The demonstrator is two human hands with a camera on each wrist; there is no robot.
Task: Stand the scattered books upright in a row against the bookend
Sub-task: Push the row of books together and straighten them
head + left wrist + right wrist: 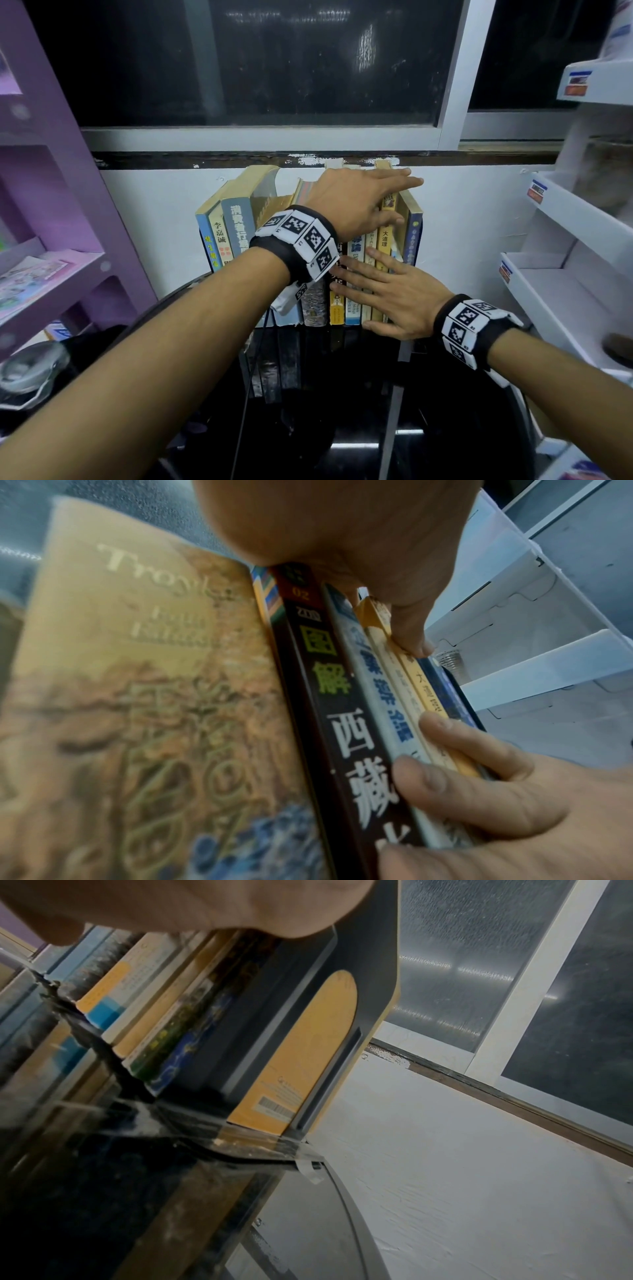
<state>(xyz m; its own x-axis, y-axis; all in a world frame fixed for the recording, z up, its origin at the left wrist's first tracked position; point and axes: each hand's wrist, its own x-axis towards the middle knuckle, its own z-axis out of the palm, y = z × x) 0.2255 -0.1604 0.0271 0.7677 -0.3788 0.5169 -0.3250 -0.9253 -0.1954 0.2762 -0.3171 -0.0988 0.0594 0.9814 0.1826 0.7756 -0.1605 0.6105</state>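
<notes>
A row of books [236,233] stands upright on the black glossy table [342,421] against the white wall. The dark bookend [418,240] closes the right end; in the right wrist view the bookend [369,961] shows a yellow cover through its cutout. My left hand [394,195] reaches over the tops of the right-hand books with straight fingers, its thumb [411,637] on a yellow spine [384,240]. My right hand [363,274] lies flat, fingers [462,750] spread, against the lower spines. The left-hand books lean slightly; a tan cover [137,696] faces the left wrist camera.
A purple shelf unit [51,171] stands at the left, and a white tiered rack [565,274] stands at the right. A dark window [257,68] sits above the wall ledge. A clear rounded object [30,373] lies at the table's left edge.
</notes>
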